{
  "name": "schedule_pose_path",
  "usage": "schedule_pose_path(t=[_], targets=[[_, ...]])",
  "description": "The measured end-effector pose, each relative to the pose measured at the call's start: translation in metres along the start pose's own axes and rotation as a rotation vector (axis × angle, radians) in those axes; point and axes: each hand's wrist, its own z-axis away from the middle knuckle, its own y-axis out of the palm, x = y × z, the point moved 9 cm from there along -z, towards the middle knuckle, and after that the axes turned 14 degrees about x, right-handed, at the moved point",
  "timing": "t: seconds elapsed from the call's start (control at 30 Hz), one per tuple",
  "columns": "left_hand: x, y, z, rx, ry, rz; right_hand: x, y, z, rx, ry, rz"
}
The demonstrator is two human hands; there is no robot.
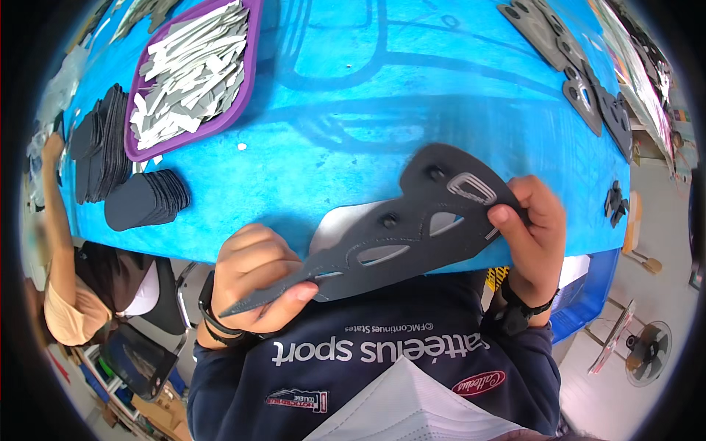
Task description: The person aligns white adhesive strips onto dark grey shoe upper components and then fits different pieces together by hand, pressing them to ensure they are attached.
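A: Where do we stand with the dark grey piece?
B: We've got it raised over the near edge of the worktop, left hand pinching the narrow end, right hand gripping the broad one.
A: What's done?
B: Openings are cut, two black studs sit in place, the pale emblem is on. Well along, we'd judge!
A: Anything left?
B: A white layer shows behind; we can't tell whether it's loose or fixed.
A: And around us?
B: Similar pieces lie far right; stacked black pads sit near the purple tray of strips.
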Motion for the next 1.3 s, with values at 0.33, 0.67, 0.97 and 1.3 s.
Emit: schedule_pose_path(t=[0.33,0.67,0.97,1.3], targets=[[0.0,-0.018,-0.008,-0.171,-0.153,0.341,-0.004,-0.026,0.028,-0.343,-0.14,-0.186],[-0.022,0.038,-0.029,0.22,-0.081,-0.384,0.052,-0.086,0.122,-1.106,-0.538,0.231],[-0.063,-0.068,0.036,-0.351,0.017,-0.158,0.107,0.066,0.019,0.107,-0.326,0.719],[-0.047,-0.047,0.041,-0.319,0.134,0.233,0.041,0.002,0.013,-0.088,-0.043,0.8]])
